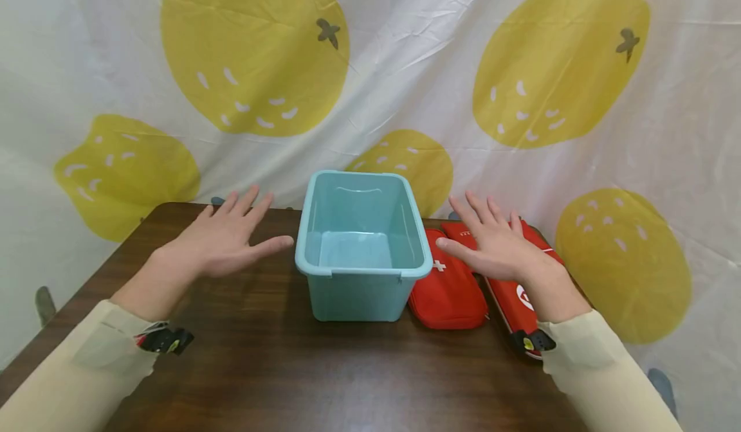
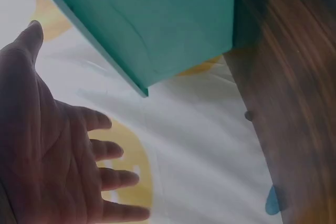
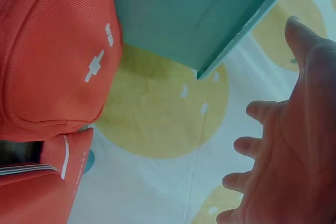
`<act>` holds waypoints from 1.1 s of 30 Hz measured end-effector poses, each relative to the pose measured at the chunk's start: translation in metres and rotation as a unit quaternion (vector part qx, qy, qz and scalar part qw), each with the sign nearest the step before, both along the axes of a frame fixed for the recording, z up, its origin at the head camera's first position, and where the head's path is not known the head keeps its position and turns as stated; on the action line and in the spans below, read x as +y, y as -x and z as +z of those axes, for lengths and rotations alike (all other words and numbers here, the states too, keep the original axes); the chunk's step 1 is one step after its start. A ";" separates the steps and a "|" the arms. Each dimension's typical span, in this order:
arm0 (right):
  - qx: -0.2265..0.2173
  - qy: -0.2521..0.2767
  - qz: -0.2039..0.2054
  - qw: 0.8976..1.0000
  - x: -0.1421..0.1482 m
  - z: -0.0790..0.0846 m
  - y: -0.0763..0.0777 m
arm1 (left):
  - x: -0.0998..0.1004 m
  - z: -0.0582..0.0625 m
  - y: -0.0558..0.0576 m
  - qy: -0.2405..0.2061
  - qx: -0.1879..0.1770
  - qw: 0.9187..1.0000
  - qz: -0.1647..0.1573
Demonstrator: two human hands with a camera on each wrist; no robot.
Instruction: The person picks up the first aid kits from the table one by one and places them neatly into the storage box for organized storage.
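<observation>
A light blue plastic bin (image 1: pixel 359 297) stands upright on the table, and its inside shows nothing in it. My left hand (image 1: pixel 222 239) is held up to the left of the bin, fingers spread and straight, holding nothing. On the other side, my right hand (image 1: pixel 492 242) hovers with spread fingers above two red pouches, also holding nothing. The nearer red pouch (image 1: pixel 448 300) bears a white cross and lies against the bin's right side. Farther right lies a second red pouch (image 1: pixel 512 300) with a white round emblem, partly hidden under my right hand and wrist.
The dark wooden table (image 1: pixel 243 368) extends toward me and to the left. Behind it hangs a white cloth (image 1: pixel 405 85) printed with large yellow fruit, close to the table's back edge. Each wrist wears a dark strap.
</observation>
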State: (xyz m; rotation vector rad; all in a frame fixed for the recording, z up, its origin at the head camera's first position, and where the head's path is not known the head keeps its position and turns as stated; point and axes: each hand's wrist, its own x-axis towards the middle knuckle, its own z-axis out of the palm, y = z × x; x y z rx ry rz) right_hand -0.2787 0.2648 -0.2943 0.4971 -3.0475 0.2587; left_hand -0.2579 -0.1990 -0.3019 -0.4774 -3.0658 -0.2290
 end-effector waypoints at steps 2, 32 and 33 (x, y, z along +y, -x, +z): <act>-0.001 0.005 -0.002 1.000 0.000 0.002 -0.001 | 0.002 0.001 -0.001 -0.014 -0.001 1.000 -0.001; -0.045 0.013 -0.021 0.999 0.005 -0.017 0.007 | 0.093 -0.007 -0.010 -0.088 -0.061 0.994 0.004; -0.045 0.011 -0.021 0.999 0.005 -0.020 0.008 | 0.093 -0.008 -0.010 -0.088 -0.059 0.994 0.006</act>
